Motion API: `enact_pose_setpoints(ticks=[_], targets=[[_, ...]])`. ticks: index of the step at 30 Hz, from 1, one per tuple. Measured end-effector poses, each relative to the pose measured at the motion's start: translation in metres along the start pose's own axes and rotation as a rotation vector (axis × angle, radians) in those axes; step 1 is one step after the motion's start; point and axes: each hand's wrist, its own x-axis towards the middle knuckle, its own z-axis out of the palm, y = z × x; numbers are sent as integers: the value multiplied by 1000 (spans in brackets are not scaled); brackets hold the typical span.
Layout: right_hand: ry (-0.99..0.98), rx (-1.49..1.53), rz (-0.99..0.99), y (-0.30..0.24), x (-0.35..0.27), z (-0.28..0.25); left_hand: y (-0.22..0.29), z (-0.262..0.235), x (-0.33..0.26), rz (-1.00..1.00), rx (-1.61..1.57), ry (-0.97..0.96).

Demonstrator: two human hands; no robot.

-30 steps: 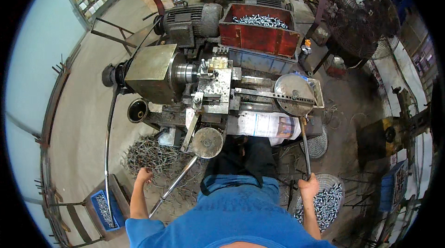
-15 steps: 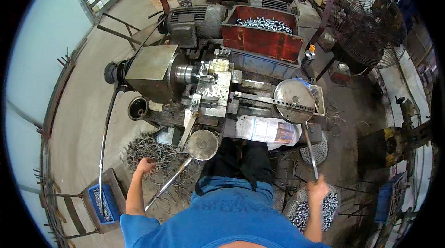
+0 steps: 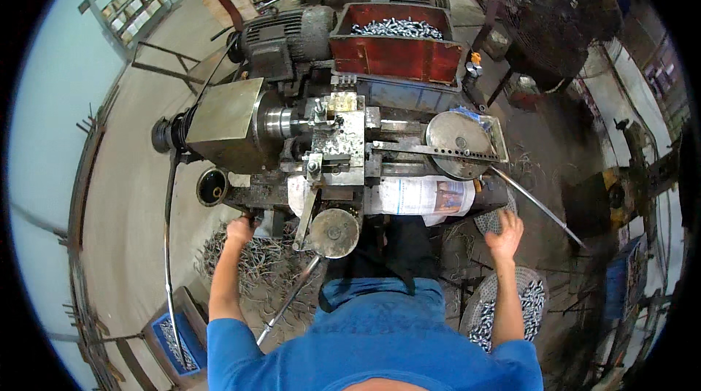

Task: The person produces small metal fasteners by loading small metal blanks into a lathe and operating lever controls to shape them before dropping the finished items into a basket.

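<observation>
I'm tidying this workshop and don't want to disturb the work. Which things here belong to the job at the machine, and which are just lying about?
In use:
- grey metal lathe, its front edge touched by the left hand
- long steel lever, near the open right hand
- white basket of small metal parts
- red bin of parts

Lying about:
- black wire fan
- blue crate
- scattered metal swarf

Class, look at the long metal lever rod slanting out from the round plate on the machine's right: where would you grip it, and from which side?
Grip the lever rod near its free outer end, coming from the near side where the right hand is; the bare, thin shaft slants outward, unobstructed, so fingers can wrap it.
</observation>
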Motion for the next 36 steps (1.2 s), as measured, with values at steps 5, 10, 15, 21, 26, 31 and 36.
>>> enact_pose_setpoints(ticks=[5, 10, 15, 21, 26, 31, 36], targets=[[-182, 161, 148, -7, -44, 9, 50, 55, -3, -518, -136, 185], [-157, 210, 66, -23, -27, 4, 24, 71, 0, -284, -75, 90], [-66, 316, -182, -74, 55, -26, 9, 36, -1, -111, 65, -99], [-96, 586, -616, -214, 156, -33, 5, -37, -28, -164, -174, -149], [20, 533, -1010, -359, 202, 11, -78, -137, -75, -152, -782, 158], [-333, -117, -1077, -426, 216, 35, -141, -190, -145, -562, -191, 506], [-415, -130, -1062, -437, 215, 49, -70, -137, -176, -667, -176, 419]])
